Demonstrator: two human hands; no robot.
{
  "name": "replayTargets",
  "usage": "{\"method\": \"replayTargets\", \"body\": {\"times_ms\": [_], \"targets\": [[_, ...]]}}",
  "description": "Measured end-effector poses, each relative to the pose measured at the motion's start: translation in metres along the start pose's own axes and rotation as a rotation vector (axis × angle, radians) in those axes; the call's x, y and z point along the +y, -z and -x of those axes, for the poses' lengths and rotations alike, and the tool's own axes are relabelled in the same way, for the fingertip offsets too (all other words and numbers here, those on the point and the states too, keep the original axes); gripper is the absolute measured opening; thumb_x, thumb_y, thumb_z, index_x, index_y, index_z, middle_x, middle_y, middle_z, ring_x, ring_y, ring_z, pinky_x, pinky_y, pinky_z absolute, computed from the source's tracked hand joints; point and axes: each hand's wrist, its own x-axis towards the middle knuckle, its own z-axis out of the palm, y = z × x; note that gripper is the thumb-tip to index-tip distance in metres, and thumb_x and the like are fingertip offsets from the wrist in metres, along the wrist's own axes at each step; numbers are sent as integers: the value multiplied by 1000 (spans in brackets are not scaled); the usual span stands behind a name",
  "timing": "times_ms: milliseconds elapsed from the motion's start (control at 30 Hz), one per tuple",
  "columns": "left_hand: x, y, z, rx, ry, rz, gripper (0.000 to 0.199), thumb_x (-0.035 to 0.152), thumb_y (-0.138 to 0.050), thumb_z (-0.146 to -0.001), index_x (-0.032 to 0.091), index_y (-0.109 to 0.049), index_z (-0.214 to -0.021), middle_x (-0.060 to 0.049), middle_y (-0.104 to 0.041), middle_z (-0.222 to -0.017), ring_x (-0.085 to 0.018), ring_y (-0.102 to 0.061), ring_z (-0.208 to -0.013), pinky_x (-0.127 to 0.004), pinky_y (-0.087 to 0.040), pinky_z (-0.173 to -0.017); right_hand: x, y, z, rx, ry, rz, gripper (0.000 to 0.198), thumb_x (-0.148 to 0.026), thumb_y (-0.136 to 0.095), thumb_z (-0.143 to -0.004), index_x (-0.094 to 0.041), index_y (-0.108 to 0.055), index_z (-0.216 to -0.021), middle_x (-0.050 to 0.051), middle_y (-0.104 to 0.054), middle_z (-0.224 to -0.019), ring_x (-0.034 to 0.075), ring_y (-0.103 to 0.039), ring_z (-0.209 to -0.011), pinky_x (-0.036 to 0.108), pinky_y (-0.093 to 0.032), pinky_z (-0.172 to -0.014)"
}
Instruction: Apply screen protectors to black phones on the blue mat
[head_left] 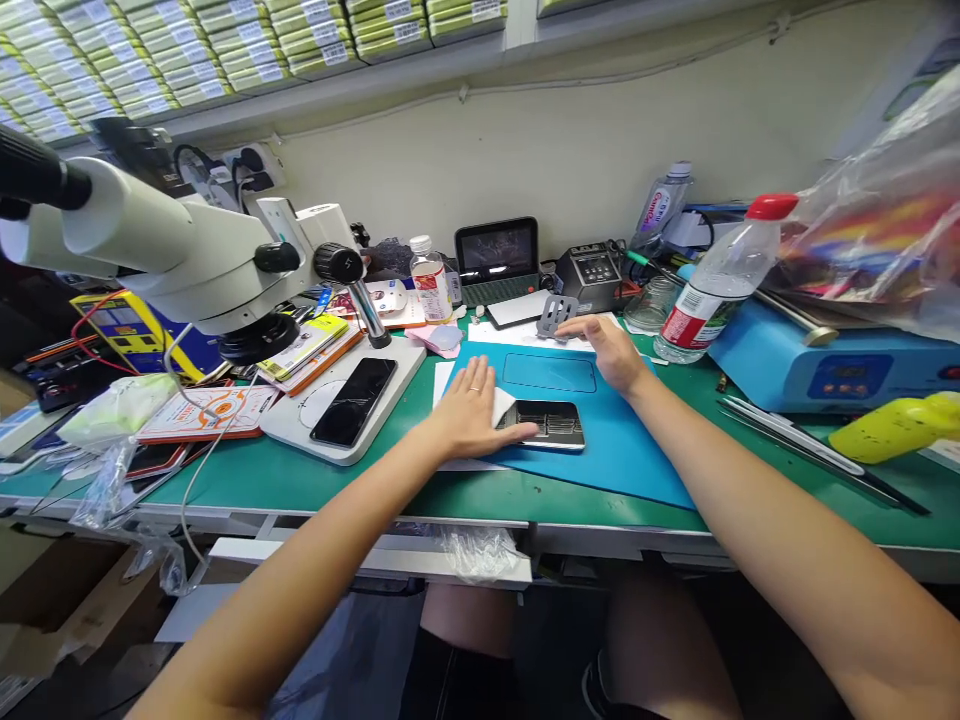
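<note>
My left hand (466,415) lies flat with fingers together over a white cloth or paper (503,405), its thumb reaching across a dark phone (553,425). The phone rests on a blue mat (630,455), and part of its left end is hidden under the hand. At the mat's far edge, my right hand (609,350) has its fingertips closed at the lower right edge of a grey slotted plate (556,314), which stands tilted. A thin phone-shaped outline (550,373) shows on the mat between the hands.
To the left, a microscope (187,250) overhangs its white base (352,440), where another black phone (355,400) lies. A red-capped bottle (716,290), a blue machine (840,365), tweezers (795,440) and a yellow bottle (892,428) stand or lie right. A small screen (496,252) stands behind.
</note>
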Motion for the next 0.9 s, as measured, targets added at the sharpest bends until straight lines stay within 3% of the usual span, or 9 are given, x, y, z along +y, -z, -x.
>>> {"method": "replayTargets", "body": {"times_ms": [167,433,567,733,900], "targets": [[-26,-10,18,4,-62,-125,121,91,-20,-82,-5,-18,-156,-25,-1,-164,-34,3,-154,-49,-6,-127,-3,-1,-1,-34,21,-16,76,-75,-24,-94,-24,-79,-91,11,-75,-109,30,-63,-113,47,-41,-103],[-19,-15,23,71,-85,-129,113,85,-18,-88,-5,-18,-156,-25,-1,-164,-34,3,-154,-50,-11,-126,-1,-3,-1,-67,25,-1,76,-75,-22,-94,-24,-79,-90,10,-75,-108,30,-62,-113,46,-39,-104],[2,-10,21,64,-122,-115,119,89,-17,-84,-4,-17,-157,-24,-3,-165,-34,2,-154,-48,-10,-127,-2,-4,-2,-69,25,0,75,-74,-23,-94,-24,-79,-92,10,-75,-108,29,-62,-113,46,-39,-106],[48,-9,2,49,-170,-80,129,95,-14,-77,-8,-17,-155,-26,-4,-164,-35,1,-154,-48,-7,-127,0,-5,-3,-64,40,10,74,-73,-23,-95,-24,-79,-91,10,-75,-107,28,-62,-113,46,-39,-106],[88,-12,-21,34,-204,15,127,94,-13,-78,-7,-17,-156,-24,-6,-165,-33,1,-154,-46,-7,-128,2,-5,-3,-45,61,1,74,-73,-24,-95,-25,-79,-88,9,-76,-104,28,-64,-111,45,-40,-105]]}}
